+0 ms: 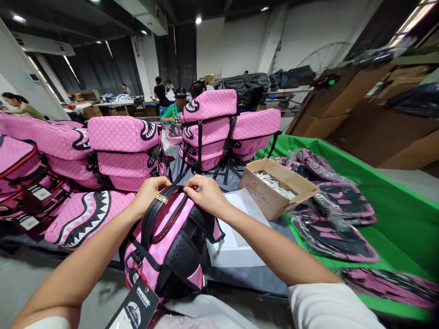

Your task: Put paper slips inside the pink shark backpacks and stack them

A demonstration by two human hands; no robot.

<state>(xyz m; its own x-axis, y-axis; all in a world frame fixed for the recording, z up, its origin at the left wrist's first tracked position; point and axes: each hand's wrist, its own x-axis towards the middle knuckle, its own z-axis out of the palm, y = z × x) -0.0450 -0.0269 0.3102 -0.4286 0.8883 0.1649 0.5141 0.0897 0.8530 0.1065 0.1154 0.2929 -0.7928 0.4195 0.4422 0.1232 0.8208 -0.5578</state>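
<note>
A pink checkered backpack (178, 211) with black side panels stands tilted in front of me. My left hand (153, 192) is closed on the far top edge of the backpack, beside the black top strap with a gold metal plate (161, 198). Across from it, my right hand (205, 193) pinches the same black-trimmed edge near the end of the curved zip. What lies between the fingertips is too small to make out. A black hang tag (135, 305) on a red cord dangles from the backpack's near side.
Stacked pink backpacks (115, 133) line the table's far side. To the right are a white box (236, 251), a cardboard box (265, 201) of small white packets, and a green bin (394, 228) holding plastic-wrapped bags (338, 237). A person in green (174, 112) sits beyond.
</note>
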